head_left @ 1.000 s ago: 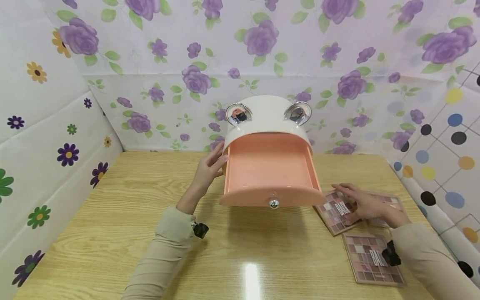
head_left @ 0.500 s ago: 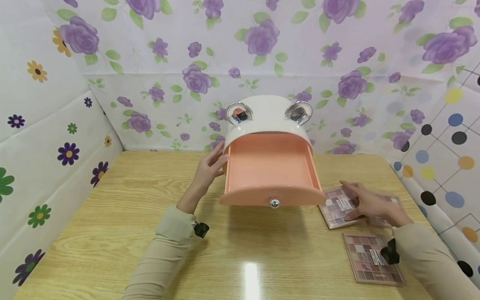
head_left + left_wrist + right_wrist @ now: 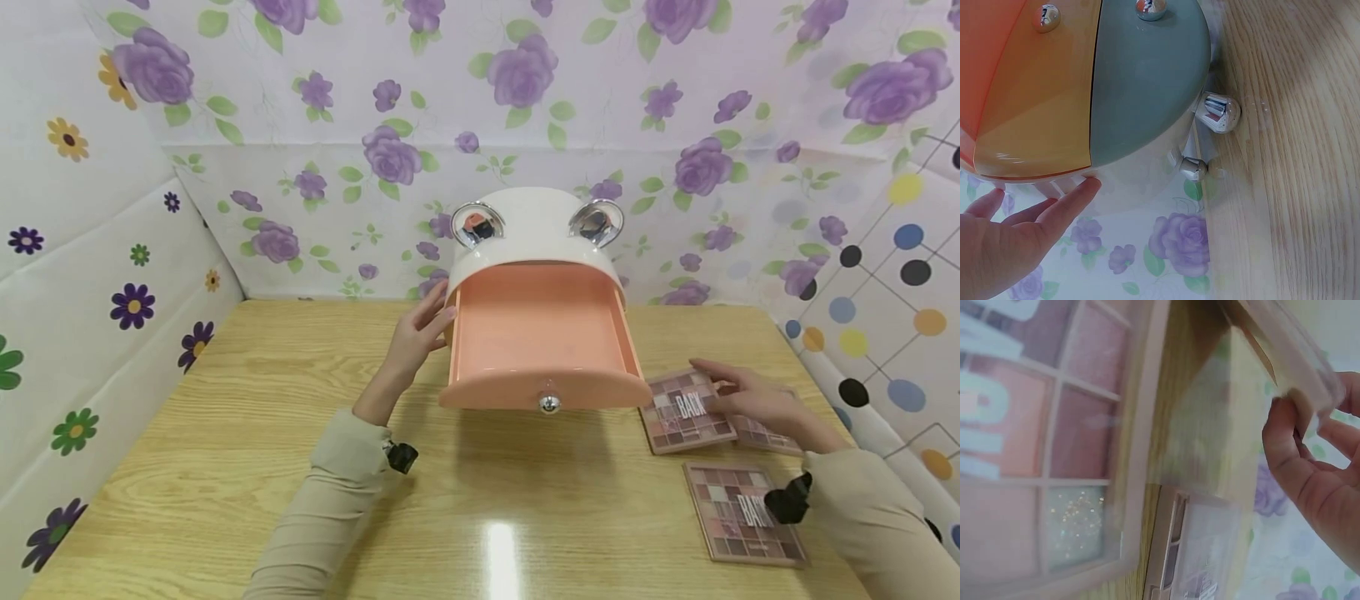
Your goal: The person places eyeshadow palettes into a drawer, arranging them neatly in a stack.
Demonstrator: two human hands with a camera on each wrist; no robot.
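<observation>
Pale wood-grain tabletop fills the foreground, a bright strip of light shining on it low in the head view. Two beige sleeves reach across its near part, the left sleeve and the right sleeve, each with a small black device at the wrist. Nearest on the right lies the front palette, flat, its squares of pink and brown showing through a clear lid with white letters. Just beyond it, the right hand pinches the edge of a second palette, which the right wrist view shows tilted. A third palette lies right beside that one, partly covered by the hand in the head view.

Left of the palettes, a salmon-pink drawer with a round silver knob is pulled out of a white box. The left hand touches the box's left side with its fingertips, fingers extended. Lower on the box's front are a mustard panel and a grey-green panel; silver feet stand beneath. Two mirror-like eyes top the front. Farthest back hangs a white cloth printed with purple roses
</observation>
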